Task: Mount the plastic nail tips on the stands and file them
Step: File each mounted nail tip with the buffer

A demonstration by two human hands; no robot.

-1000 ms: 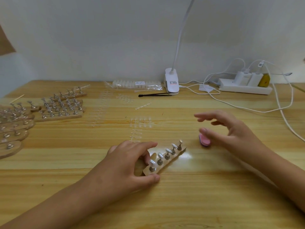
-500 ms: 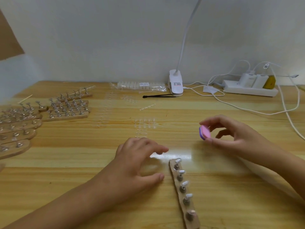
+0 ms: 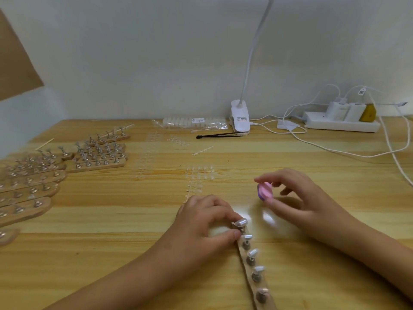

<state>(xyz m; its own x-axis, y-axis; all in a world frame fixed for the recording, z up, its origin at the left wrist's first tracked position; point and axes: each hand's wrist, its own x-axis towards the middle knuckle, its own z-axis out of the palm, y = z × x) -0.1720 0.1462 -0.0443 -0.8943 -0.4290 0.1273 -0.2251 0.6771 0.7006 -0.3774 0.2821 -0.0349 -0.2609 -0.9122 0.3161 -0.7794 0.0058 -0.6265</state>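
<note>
Right hand [image 3: 297,204] pinching pink file [image 3: 264,191], left hand [image 3: 201,227] gripping stand [image 3: 251,268], wooden table [image 3: 134,220], white wall [image 3: 156,63]

Can't see far end of stand strip [image 3: 248,274] under left-hand fingers [image 3: 220,211]; near end cropped at bottom edge. Can't count loose clear tips [image 3: 199,173] on desk [image 3: 134,253]. Lamp neck [image 3: 257,52] cropped at top.
</note>
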